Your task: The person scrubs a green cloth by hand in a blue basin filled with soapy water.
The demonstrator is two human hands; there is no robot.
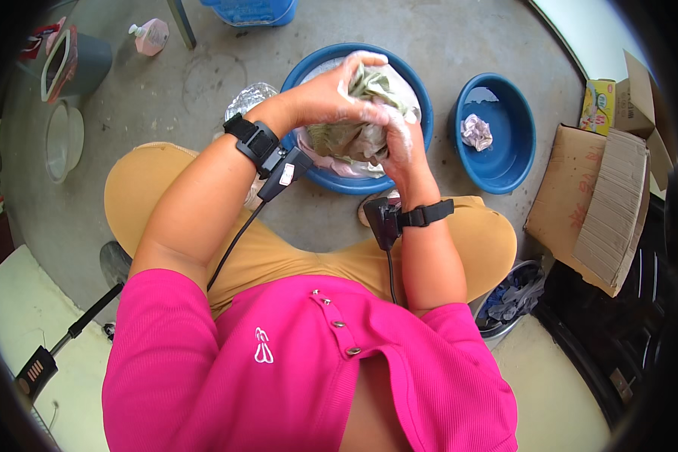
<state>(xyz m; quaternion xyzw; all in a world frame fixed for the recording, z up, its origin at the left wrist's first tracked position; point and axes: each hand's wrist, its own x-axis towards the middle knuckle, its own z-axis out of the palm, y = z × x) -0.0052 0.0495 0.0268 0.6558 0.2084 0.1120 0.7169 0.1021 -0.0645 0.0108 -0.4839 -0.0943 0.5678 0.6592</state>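
Both my hands are over a round blue basin [428, 113] with soapy water in it. Between them they squeeze a wet, bunched-up grey-green cloth [339, 139] just above the basin. My left hand [337, 92] grips its left and upper side, suds clinging to the fingers. The lower right side of the bundle is held in my right hand [401, 143], foamy as well. Under the bundle, pale pinkish cloth [365, 169] shows at the basin's near side. Most of the basin's inside is hidden by my hands and the cloth.
To the right stands a smaller blue basin [514, 151] with a crumpled pale purple cloth [476, 132]. Beyond it are a cardboard box [565, 196] and a yellow box [600, 105]. At left are a grey bin [90, 68] and a pink pump bottle [152, 38]. A blue container [260, 13] is at the back.
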